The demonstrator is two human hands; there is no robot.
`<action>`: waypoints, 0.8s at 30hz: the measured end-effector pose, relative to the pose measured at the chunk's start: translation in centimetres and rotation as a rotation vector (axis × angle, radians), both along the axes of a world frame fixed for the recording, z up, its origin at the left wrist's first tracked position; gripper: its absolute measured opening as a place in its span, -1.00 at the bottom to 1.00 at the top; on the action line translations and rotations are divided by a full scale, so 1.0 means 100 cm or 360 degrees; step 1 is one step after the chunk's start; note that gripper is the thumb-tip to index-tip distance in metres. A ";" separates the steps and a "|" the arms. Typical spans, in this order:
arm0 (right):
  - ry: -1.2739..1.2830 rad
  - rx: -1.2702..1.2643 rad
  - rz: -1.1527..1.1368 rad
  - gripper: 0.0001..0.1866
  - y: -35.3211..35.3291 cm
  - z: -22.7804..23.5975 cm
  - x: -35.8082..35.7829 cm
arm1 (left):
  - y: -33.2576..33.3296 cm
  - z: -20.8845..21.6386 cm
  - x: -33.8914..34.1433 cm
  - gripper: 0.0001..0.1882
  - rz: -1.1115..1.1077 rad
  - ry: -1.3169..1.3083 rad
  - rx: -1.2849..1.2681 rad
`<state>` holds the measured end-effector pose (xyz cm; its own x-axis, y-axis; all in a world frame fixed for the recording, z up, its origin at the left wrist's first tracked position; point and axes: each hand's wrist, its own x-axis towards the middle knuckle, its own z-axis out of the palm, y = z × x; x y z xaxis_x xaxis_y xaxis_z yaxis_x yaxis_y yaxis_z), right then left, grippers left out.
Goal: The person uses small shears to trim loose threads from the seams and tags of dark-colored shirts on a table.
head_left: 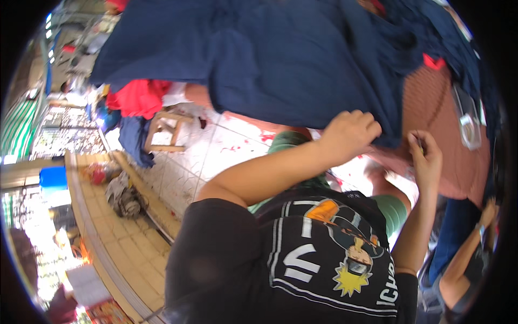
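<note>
A large navy blue cloth (280,59) spreads over the work surface and drapes past its near edge. My left hand (350,137) has its fingers curled over the near hem of this cloth, toward its right corner. Just right of that corner is my right hand (427,156), thumb and forefinger pinched together. A tiny dark bit shows at those fingertips, too small to name. Beneath and right of the cloth lies a brownish-pink textured cover (431,102). A small red piece (433,62) rests on it, by the navy folds.
A clear plastic container (468,121) sits at the cover's right side. Left, on the floor, are a wooden stool frame (164,132) and red cloth (137,100). A tiled ledge (121,243) holds a grey bundle (125,197). Another person's arm (458,272) shows at lower right.
</note>
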<state>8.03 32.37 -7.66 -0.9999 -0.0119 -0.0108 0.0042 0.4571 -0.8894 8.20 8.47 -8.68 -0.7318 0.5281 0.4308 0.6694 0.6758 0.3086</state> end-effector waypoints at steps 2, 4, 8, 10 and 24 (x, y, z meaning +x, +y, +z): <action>-0.0031 -0.0044 0.0005 -0.88 -0.010 0.008 0.002 | -0.003 -0.008 0.008 -0.81 0.0022 0.0024 0.0150; 0.0134 -0.0146 0.0112 -0.88 -0.028 0.013 0.009 | -0.004 -0.014 0.014 -0.86 0.0008 -0.0027 0.0269; 0.0032 0.0236 0.0240 -0.83 -0.031 0.013 0.019 | -0.006 -0.009 0.017 -0.88 0.0031 -0.0261 0.0175; 0.0194 0.0337 0.0249 -0.80 -0.027 0.005 0.017 | -0.006 0.000 0.017 -0.86 0.0001 -0.0386 0.0117; 0.0347 0.0329 0.0130 -0.73 -0.036 0.028 0.041 | -0.001 0.007 0.022 -0.77 0.0209 -0.0132 0.0272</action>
